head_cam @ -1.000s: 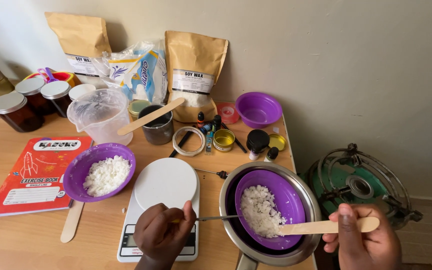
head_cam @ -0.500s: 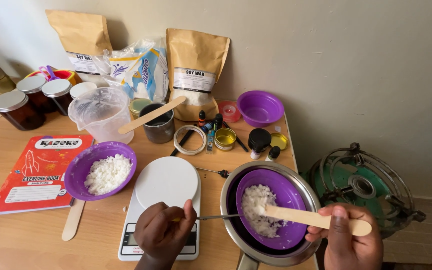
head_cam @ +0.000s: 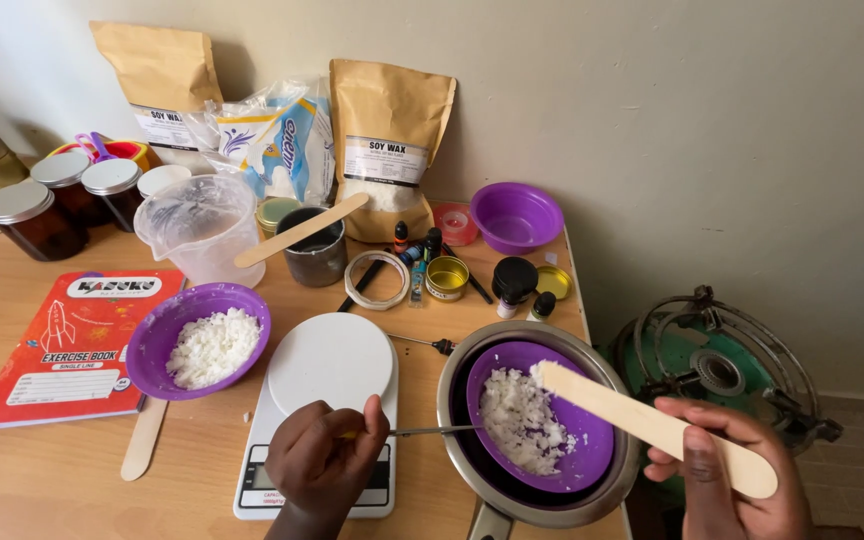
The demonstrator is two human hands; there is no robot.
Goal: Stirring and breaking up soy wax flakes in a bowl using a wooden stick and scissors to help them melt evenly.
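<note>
Head view: right hand [head_cam: 727, 470] gripping stick [head_cam: 652, 425].

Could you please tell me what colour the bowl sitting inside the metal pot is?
The bowl is purple, seen best in the head view.

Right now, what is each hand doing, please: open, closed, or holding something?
Left hand: closed around a thin metal rod that reaches into the purple plastic bowl.
Right hand: closed on a flat wooden stirring stick.

Left of the left hand [head_cam: 324, 458] lies bare tabletop [head_cam: 42, 480]; ahead, the scale [head_cam: 324, 400] and crowded bottles [head_cam: 512, 285] block passage.
</note>
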